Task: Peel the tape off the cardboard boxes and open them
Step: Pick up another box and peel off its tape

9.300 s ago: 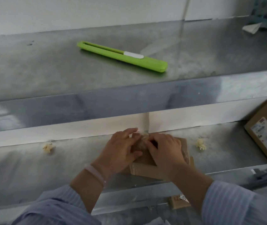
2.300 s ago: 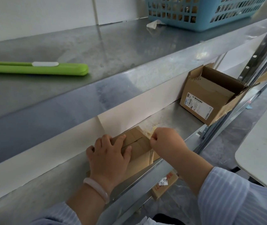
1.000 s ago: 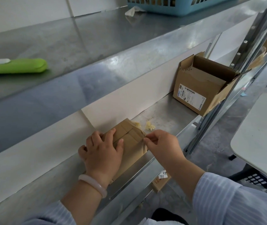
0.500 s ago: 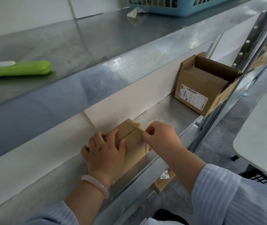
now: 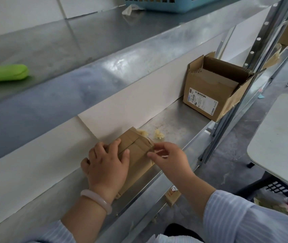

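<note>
A small flat cardboard box (image 5: 137, 151) lies on the lower metal shelf (image 5: 178, 127), with its top seam closed and brown tape across it. My left hand (image 5: 105, 163) presses down on its left part, fingers spread over the top. My right hand (image 5: 170, 159) is at the box's right end, where thumb and forefinger pinch the tape edge (image 5: 151, 146) at the corner. Two crumpled balls of peeled tape (image 5: 159, 135) lie just behind the box. A larger cardboard box (image 5: 216, 90) with its flaps open stands farther right on the same shelf.
A green utility knife (image 5: 4, 73) lies on the upper shelf (image 5: 87, 41), and a blue basket (image 5: 171, 3) stands at its far end. A perforated upright post (image 5: 255, 50) closes the shelf's right side. A white table (image 5: 283, 137) is at the right. Another small box (image 5: 173, 197) sits below.
My right hand has shifted slightly along the box's right end, and its fingers have opened out a little around the tape corner. My left hand stays pressed on the box.
</note>
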`<state>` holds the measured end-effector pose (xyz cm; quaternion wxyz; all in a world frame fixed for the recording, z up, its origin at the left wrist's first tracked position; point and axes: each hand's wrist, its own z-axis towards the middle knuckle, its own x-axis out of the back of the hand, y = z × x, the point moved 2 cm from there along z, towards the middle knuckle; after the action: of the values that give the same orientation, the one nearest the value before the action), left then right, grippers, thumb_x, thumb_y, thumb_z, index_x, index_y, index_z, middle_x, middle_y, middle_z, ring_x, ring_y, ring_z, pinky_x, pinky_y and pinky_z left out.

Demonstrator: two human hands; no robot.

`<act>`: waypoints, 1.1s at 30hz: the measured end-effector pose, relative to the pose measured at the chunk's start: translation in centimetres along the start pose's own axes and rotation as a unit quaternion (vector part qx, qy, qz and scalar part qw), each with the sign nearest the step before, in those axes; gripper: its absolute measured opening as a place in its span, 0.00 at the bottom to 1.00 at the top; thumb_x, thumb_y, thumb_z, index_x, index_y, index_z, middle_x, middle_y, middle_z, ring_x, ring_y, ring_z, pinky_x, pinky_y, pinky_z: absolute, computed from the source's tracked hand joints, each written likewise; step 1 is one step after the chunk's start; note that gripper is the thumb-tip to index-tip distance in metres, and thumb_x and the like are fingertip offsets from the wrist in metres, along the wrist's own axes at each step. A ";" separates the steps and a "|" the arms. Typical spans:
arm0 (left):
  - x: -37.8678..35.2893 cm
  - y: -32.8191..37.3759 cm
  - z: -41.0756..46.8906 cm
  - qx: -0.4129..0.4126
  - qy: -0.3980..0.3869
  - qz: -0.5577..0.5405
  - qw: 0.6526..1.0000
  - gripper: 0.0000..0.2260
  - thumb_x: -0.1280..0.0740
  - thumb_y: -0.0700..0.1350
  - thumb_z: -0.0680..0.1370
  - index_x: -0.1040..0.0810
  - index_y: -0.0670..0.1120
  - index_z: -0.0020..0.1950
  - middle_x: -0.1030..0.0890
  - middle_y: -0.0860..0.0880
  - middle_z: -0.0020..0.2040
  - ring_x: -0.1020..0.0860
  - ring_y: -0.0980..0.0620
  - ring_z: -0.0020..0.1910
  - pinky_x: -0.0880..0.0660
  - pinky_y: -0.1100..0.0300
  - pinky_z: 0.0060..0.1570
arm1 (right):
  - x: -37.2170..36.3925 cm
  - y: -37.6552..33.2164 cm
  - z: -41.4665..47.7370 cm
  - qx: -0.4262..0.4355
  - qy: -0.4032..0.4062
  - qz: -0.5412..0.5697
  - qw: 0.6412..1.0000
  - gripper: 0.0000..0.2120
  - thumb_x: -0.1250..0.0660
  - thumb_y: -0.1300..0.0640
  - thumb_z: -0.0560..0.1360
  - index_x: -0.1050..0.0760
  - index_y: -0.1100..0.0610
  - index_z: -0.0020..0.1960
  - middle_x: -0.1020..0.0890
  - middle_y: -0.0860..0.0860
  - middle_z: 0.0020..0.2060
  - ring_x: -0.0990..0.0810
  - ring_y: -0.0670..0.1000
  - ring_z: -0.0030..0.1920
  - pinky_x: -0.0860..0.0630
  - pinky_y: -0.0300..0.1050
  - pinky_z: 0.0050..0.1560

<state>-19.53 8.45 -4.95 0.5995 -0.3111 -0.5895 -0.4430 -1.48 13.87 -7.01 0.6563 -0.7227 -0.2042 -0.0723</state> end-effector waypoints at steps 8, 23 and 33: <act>-0.5 -0.2 -0.1 -0.002 0.009 0.003 1.000 0.22 0.45 0.63 0.77 0.32 0.59 0.70 0.31 0.46 0.62 0.31 0.43 0.62 0.36 0.42 0.62 | 0.1 -2.1 0.9 0.007 0.036 -0.076 0.996 0.08 0.29 0.44 0.73 0.23 0.47 0.45 0.19 0.42 0.38 0.20 0.43 0.41 0.20 0.44 0.44; -0.1 -0.2 -0.1 -0.002 -0.005 0.005 1.000 0.23 0.48 0.64 0.77 0.36 0.60 0.71 0.33 0.48 0.63 0.32 0.45 0.62 0.37 0.44 0.64 | -0.1 -3.0 2.2 0.084 0.011 -0.278 0.957 0.11 0.43 0.52 0.82 0.26 0.56 0.48 0.22 0.50 0.41 0.23 0.51 0.41 0.24 0.47 0.43; 0.0 -0.3 -0.2 -0.010 -0.005 0.010 1.000 0.24 0.49 0.65 0.77 0.35 0.60 0.71 0.32 0.47 0.63 0.31 0.45 0.62 0.36 0.45 0.62 | 0.1 -1.5 3.1 -0.030 -0.003 -0.099 0.995 0.09 0.38 0.49 0.80 0.23 0.52 0.45 0.16 0.48 0.40 0.20 0.48 0.40 0.24 0.43 0.43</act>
<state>-19.69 8.18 -4.96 0.5981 -0.3249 -0.5848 -0.4414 -2.48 17.02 -5.94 0.6229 -0.7187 -0.2748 -0.1410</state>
